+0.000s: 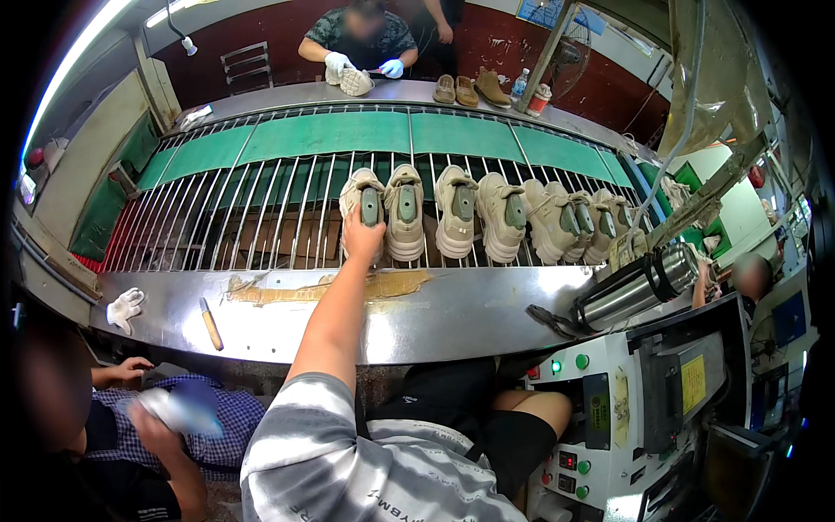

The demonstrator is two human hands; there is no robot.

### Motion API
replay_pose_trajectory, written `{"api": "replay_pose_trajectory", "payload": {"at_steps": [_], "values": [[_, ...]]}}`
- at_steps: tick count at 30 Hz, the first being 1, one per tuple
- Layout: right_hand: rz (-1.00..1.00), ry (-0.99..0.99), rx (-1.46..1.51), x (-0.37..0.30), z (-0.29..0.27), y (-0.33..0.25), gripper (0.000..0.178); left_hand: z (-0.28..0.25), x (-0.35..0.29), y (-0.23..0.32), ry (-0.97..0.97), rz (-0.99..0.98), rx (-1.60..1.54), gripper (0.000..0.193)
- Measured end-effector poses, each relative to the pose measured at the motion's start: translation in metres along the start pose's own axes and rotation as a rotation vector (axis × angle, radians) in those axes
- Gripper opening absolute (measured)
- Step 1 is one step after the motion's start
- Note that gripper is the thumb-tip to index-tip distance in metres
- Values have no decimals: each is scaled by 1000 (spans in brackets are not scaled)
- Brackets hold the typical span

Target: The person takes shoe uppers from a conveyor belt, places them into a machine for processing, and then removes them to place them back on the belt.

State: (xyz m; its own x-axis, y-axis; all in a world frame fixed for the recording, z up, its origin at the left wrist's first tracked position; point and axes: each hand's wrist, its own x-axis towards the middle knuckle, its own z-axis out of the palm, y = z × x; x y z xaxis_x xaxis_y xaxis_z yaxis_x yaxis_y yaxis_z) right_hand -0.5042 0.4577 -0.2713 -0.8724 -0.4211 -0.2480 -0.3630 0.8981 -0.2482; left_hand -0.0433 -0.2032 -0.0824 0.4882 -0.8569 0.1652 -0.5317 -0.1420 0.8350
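Steel bench (452, 317) fronts a wire rack (261, 217) with bare bars at left. Left hand (363, 237) grips the leftmost beige shoe (364, 204) at its heel, long axis running away, toe probably far. Right hand not visible.

Single head-worn fisheye view, looking steeply down and forward from close above a steel bench edge (452, 322) onto a wire-rod conveyor rack (261, 204); rim strongly curved.

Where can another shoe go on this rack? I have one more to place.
Bare rods lie left of the leftmost beige shoe, which the hand grips. The steel ledge between knife and metal flask is bare. Rightward the shoes crowd together.
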Motion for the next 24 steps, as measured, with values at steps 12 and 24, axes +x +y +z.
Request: {"api": "replay_pose_trajectory", "payload": {"at_steps": [12, 24], "values": [[153, 20, 26, -16, -9, -34, 20, -4, -20, -39, -13, 284, 4, 79], [232, 36, 42, -11, -6, -30, 20, -35, -163, -39, -90, 494, 380, 48]]}}
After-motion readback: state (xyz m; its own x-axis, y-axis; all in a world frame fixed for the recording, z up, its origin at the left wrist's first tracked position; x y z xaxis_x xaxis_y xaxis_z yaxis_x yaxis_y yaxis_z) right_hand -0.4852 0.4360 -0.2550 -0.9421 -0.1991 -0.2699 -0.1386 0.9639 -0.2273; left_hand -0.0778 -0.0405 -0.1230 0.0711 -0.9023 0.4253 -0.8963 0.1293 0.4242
